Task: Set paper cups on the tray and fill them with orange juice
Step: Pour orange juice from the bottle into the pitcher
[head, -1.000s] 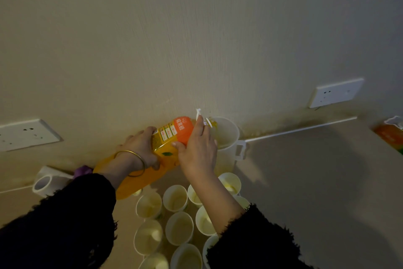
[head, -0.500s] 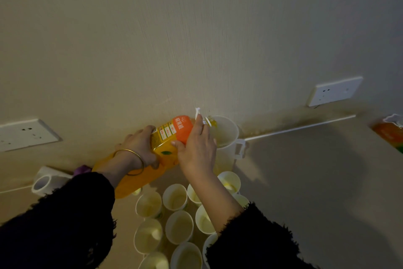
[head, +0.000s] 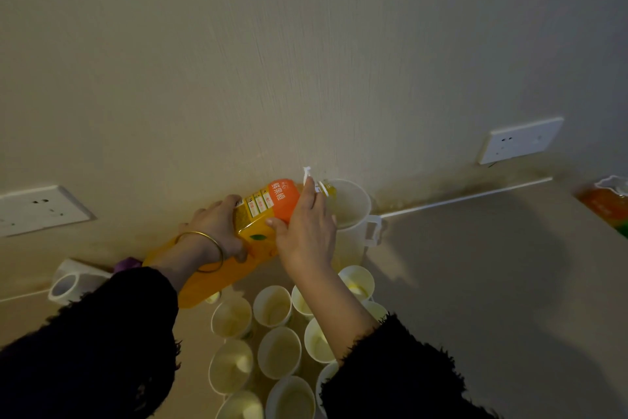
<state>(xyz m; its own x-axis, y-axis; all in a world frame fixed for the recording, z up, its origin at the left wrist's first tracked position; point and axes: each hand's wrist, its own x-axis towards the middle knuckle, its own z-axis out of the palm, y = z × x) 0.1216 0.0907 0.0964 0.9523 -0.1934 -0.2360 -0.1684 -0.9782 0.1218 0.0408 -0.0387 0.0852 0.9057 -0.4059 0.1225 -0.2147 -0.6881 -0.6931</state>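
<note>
Each grip is clamped on the tilted juice carton (head: 260,215): the left hand (head: 217,225) wraps its body, and the right hand (head: 306,232) steadies its top over the white jug (head: 353,211). Paper cups (head: 278,350) stand below both grips. Best to tip slowly, with the carton's mouth inside the jug's rim.
</note>
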